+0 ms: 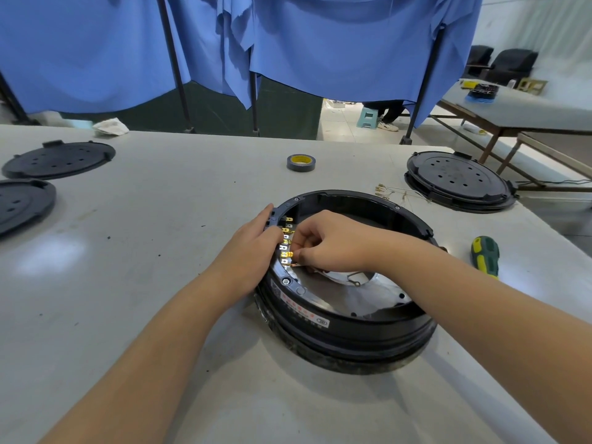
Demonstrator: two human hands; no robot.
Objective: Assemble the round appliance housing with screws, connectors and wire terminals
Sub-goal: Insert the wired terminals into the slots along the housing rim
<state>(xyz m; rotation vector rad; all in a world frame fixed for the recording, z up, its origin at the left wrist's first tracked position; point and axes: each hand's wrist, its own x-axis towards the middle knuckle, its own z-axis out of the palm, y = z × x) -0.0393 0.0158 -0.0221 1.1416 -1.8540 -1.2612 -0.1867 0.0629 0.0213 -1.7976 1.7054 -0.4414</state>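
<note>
The round black housing (347,283) sits on the grey table (160,251). The left hand (253,245) holds its rim, fingers flat. The right hand (326,241) pinches a gold terminal (286,254) inside. A screwdriver (485,256) lies right of the housing, tape (300,162) behind it.

Assembly workshop — long worktable (160,219), spare black covers (59,159), tape roll (300,162), screwdriver (485,256) — blue curtain partitions (336,43).
</note>
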